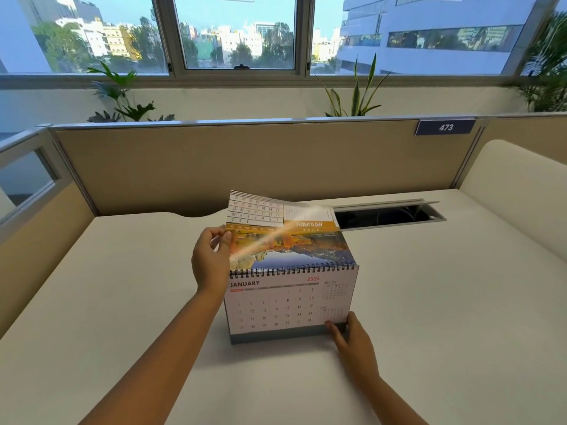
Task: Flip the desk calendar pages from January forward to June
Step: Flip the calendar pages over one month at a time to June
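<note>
Calendar point(290, 305) stands on our pale table point(445, 317), between our two hands, its January grid facing us under the black spiral binding; our left hand point(211, 259) pinches the left edge of a lifted page point(288, 240), thumb and fingers closed on it, the page arched above the binding with its landscape photo upside down to us; our right hand point(352, 338) presses closed fingers on the calendar's lower right corner; beyond the left hand a beige partition point(245, 167) backs the table, bearing a blue plate point(445, 127) reading 473; an open cable slot point(386, 214) lies beyond the right hand; plants point(122, 99) and windows point(239, 32) with city buildings rise behind the partition.
</note>
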Tool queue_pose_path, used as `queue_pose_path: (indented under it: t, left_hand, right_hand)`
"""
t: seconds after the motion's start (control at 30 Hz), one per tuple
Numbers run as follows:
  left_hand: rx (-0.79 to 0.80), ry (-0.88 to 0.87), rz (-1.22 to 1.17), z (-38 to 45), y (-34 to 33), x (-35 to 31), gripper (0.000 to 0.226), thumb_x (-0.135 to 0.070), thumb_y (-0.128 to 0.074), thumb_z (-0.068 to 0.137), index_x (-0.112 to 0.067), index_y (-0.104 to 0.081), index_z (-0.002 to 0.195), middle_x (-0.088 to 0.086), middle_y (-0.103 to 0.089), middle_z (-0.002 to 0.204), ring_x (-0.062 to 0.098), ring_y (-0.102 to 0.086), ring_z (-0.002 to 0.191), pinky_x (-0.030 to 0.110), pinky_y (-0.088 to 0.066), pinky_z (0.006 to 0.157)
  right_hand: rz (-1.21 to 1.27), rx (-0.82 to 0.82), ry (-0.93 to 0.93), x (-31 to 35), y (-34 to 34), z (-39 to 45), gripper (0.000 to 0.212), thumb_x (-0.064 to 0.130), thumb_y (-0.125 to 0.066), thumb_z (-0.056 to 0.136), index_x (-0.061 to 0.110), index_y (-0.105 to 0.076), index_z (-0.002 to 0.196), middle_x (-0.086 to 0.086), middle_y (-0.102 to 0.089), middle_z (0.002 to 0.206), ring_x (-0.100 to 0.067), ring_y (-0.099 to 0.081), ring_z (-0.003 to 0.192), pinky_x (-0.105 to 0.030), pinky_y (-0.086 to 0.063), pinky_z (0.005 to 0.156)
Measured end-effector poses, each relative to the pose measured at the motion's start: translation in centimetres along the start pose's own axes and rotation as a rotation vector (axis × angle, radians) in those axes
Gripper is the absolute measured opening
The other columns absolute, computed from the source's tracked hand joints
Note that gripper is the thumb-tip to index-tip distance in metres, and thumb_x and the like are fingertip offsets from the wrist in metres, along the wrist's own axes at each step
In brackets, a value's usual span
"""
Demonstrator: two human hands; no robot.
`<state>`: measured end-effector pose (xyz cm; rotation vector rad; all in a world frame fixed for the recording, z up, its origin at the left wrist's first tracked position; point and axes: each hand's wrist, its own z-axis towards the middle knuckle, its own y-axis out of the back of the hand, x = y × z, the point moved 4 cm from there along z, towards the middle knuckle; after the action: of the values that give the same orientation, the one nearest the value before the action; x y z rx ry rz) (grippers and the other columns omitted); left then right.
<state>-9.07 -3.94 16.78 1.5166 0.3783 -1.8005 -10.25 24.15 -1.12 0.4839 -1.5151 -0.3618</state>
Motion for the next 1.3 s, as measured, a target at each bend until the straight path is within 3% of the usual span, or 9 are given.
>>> queue_pose_path:
  t: [0.23, 0.47, 0.53, 0.57, 0.67, 0.8, 0.9, 1.03, 1.3]
  left_hand:
    - [0.022, 0.120, -0.272, -1.7, 1.6, -1.5, 0.038, -0.060, -0.026, 0.083, -0.043, -0.058, 0.079, -0.019, -0.064, 0.082, 0.002, -0.067, 0.069, 0.014, -0.048, 0.053]
    - [-0.016, 0.143, -0.338, -2.3, 3.4, 0.8, 0.042, -0.041, -0.036, 0.092, -0.019, -0.056, 0.063, -0.005, -0.067, 0.078, 0.012, -0.064, 0.078, 0.025, -0.041, 0.080]
    - [-0.041, 0.161, -0.342, -2.4, 4.0, 1.7, 0.042, -0.046, -0.032, 0.092, -0.021, -0.055, 0.067, 0.001, -0.066, 0.082, 0.020, -0.063, 0.083, 0.031, -0.043, 0.084]
    - [-0.043, 0.178, -0.323, -2.4, 4.2, 2.3, 0.042, -0.047, -0.031, 0.092, -0.021, -0.055, 0.068, 0.002, -0.066, 0.082, 0.021, -0.063, 0.084, 0.033, -0.044, 0.085]
    - [0.038, 0.304, -0.126, -2.1, 3.7, 4.0, 0.047, -0.044, -0.030, 0.094, -0.014, -0.061, 0.074, 0.011, -0.069, 0.094, 0.024, -0.060, 0.087, 0.041, -0.041, 0.092]
    - [0.265, 0.488, 0.122, -1.9, 2.7, 5.0, 0.054, -0.044, -0.025, 0.095, -0.009, -0.065, 0.089, 0.012, -0.066, 0.114, 0.023, -0.056, 0.091, 0.041, -0.032, 0.092]
    - [0.323, 0.532, 0.159, -1.9, 2.3, 4.6, 0.057, -0.048, -0.022, 0.094, -0.011, -0.064, 0.079, 0.012, -0.066, 0.110, 0.023, -0.054, 0.088, 0.042, -0.033, 0.092]
    - [0.350, 0.558, 0.217, -1.6, 2.4, 4.1, 0.068, -0.052, -0.020, 0.092, -0.002, -0.065, 0.096, 0.015, -0.066, 0.111, 0.029, -0.056, 0.094, 0.042, -0.036, 0.090]
    - [0.458, 0.587, 0.305, -1.1, 2.2, 3.5, 0.071, -0.051, -0.021, 0.092, 0.004, -0.065, 0.095, 0.020, -0.067, 0.108, 0.031, -0.058, 0.098, 0.042, -0.047, 0.092]
  right_hand:
    - [-0.013, -0.005, 0.044, 0.3, 0.1, -0.1, 0.024, 0.038, -0.059, 0.085, 0.036, -0.043, 0.102, 0.015, -0.058, 0.098, -0.004, -0.059, 0.081, -0.022, -0.051, 0.077]
    - [-0.070, -0.032, 0.035, -0.1, 0.2, -0.2, 0.019, 0.031, -0.062, 0.084, 0.028, -0.050, 0.098, 0.018, -0.059, 0.094, -0.002, -0.059, 0.085, -0.016, -0.046, 0.069]
    - [-0.068, -0.042, 0.016, -1.2, 0.0, -0.5, 0.023, 0.015, -0.063, 0.085, 0.022, -0.058, 0.106, 0.014, -0.057, 0.107, -0.005, -0.055, 0.098, -0.017, -0.043, 0.082]
    - [-0.051, 0.003, 0.007, -1.6, -0.2, -0.9, 0.025, 0.008, -0.061, 0.086, 0.026, -0.061, 0.104, 0.009, -0.056, 0.107, -0.004, -0.055, 0.094, -0.016, -0.041, 0.086]
    - [-0.180, -0.003, 0.019, -1.7, 0.2, -0.7, 0.033, 0.007, -0.064, 0.082, 0.038, -0.063, 0.069, 0.008, -0.068, 0.079, 0.000, -0.063, 0.067, -0.018, -0.052, 0.065]
    - [-0.018, -0.021, 0.037, 0.7, 0.8, -0.4, 0.029, 0.027, -0.063, 0.081, 0.054, -0.052, 0.083, 0.042, -0.057, 0.090, 0.015, -0.057, 0.080, -0.008, -0.044, 0.051]
    - [0.019, -0.015, 0.046, 0.9, 0.8, -0.7, 0.033, 0.025, -0.063, 0.081, 0.055, -0.053, 0.087, 0.044, -0.057, 0.093, 0.016, -0.056, 0.084, -0.010, -0.044, 0.054]
    - [0.085, -0.012, 0.012, 0.7, 0.8, -1.0, 0.037, 0.019, -0.071, 0.075, 0.049, -0.057, 0.090, 0.039, -0.062, 0.093, 0.009, -0.062, 0.080, -0.014, -0.046, 0.059]
    - [0.100, -0.020, 0.011, 1.2, 1.0, -1.2, 0.037, 0.018, -0.069, 0.076, 0.049, -0.057, 0.092, 0.039, -0.062, 0.094, 0.014, -0.059, 0.084, -0.011, -0.045, 0.058]
